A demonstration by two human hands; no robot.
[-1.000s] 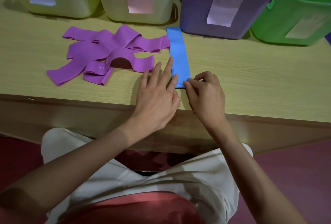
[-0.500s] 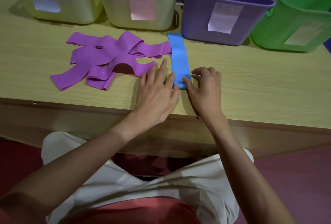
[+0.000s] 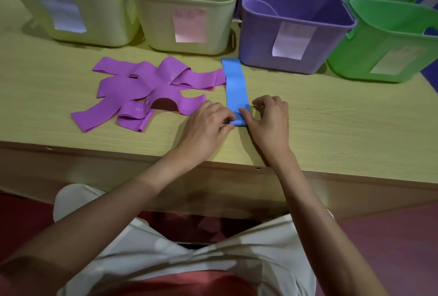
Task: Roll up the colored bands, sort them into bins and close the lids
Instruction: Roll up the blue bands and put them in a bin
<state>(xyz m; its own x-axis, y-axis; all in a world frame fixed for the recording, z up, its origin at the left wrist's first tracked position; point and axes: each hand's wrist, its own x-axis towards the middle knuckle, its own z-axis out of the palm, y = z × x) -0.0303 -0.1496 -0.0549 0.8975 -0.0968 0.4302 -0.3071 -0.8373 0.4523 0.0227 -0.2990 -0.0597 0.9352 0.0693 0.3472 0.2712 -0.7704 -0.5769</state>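
Both hands pinching near end of blue band, left hand, right hand, purple bands left of it, bare table right.

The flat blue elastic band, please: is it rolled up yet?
Barely: the blue elastic band lies mostly flat; both hands curl only its near end.

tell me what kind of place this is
Probably a staged sorting workstation, not a home. A plain wooden table carries a row of labelled plastic bins, and loose purple bands lie beside a blue band being rolled.
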